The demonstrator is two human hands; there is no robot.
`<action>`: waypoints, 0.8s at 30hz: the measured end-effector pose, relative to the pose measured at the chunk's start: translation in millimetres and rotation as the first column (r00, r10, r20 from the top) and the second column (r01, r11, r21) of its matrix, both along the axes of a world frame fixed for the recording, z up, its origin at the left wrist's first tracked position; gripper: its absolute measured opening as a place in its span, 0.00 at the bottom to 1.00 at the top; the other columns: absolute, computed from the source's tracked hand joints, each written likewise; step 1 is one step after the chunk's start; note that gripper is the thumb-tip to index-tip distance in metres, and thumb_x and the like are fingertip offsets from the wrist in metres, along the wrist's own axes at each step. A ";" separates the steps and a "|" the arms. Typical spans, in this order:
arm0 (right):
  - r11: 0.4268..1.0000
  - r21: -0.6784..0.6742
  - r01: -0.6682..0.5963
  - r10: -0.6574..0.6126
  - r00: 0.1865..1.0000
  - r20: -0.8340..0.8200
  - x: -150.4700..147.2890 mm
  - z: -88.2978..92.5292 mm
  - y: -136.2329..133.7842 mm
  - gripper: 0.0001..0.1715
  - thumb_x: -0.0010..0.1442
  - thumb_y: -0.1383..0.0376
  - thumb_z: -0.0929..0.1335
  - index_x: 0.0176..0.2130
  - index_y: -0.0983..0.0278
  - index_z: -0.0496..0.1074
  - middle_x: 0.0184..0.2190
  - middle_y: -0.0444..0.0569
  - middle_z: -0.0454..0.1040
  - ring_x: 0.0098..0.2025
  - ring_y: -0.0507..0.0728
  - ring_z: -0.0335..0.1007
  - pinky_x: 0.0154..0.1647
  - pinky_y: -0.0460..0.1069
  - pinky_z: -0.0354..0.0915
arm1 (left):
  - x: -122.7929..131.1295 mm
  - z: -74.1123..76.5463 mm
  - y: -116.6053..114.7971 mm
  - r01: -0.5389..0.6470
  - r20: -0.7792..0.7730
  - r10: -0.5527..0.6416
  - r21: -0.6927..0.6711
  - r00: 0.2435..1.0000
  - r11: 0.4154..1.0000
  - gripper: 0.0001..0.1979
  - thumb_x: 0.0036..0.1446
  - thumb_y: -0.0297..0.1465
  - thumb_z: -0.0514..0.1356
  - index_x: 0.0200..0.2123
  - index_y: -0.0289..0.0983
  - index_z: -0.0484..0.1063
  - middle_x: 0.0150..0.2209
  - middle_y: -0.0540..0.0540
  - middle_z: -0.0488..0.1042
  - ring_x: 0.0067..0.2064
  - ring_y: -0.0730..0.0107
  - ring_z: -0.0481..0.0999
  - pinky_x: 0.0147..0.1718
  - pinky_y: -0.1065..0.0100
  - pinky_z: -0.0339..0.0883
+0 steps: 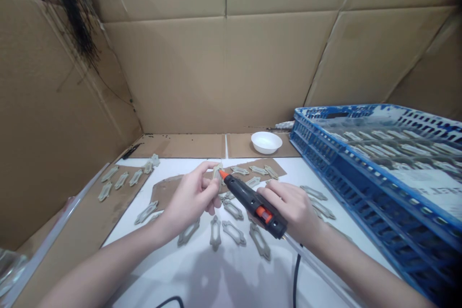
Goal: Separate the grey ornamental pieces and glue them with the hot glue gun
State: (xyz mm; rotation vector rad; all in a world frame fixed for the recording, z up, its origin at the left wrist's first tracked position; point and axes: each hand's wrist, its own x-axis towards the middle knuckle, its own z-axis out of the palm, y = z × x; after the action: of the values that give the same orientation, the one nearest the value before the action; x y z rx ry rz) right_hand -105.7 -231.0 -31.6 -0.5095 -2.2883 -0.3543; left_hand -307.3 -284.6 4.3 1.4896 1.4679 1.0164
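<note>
My left hand (197,191) pinches a small greyish frame-shaped piece (217,171) between thumb and fingers above the white table. Wrapped in my right hand (294,207) is a black glue gun (249,197) with an orange nozzle and an orange trigger part. Its nozzle tip touches or nearly touches the held piece; I cannot tell which. Several similar pieces lie below and around my hands, among them one upright oblong piece (215,232) and a slanted one (260,242). A clear glue stick (317,264) trails from the gun's back end.
A blue plastic crate (335,178) with rows of similar pieces stands at the right. Behind the hands are a white bowl (266,142) and a cardboard strip (162,192). More pieces lie on cardboard (119,207) at the left. A black cord (296,274) runs near my right forearm.
</note>
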 end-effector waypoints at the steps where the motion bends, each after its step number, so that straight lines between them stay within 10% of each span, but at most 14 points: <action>1: 1.000 0.001 0.002 -0.002 1.000 0.003 0.0 0.6 -0.6 0.09 0.52 0.65 0.62 0.24 0.66 0.66 0.19 0.46 0.60 0.20 0.51 0.51 0.21 0.46 0.49 | 0.2 0.2 0.2 -0.002 0.000 0.002 0.003 1.000 1.000 0.14 0.55 0.34 0.49 0.46 0.40 0.60 0.17 0.54 0.68 0.17 0.76 0.66 0.17 0.77 0.59; 24: 0.999 -0.004 0.035 -0.035 0.998 0.051 -1.0 5.3 -4.4 0.13 0.55 0.64 0.60 0.25 0.67 0.66 0.19 0.46 0.60 0.19 0.51 0.52 0.21 0.46 0.50 | -2.4 -4.3 0.0 -0.029 -0.078 0.033 0.046 0.996 0.999 0.15 0.55 0.33 0.49 0.47 0.41 0.60 0.16 0.55 0.66 0.17 0.76 0.65 0.16 0.77 0.57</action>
State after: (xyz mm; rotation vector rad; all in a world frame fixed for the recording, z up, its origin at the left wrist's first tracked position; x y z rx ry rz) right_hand -106.7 -235.4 -26.3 -0.5496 -2.3320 -0.3831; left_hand -309.7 -284.6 0.0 1.5589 1.5373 1.0253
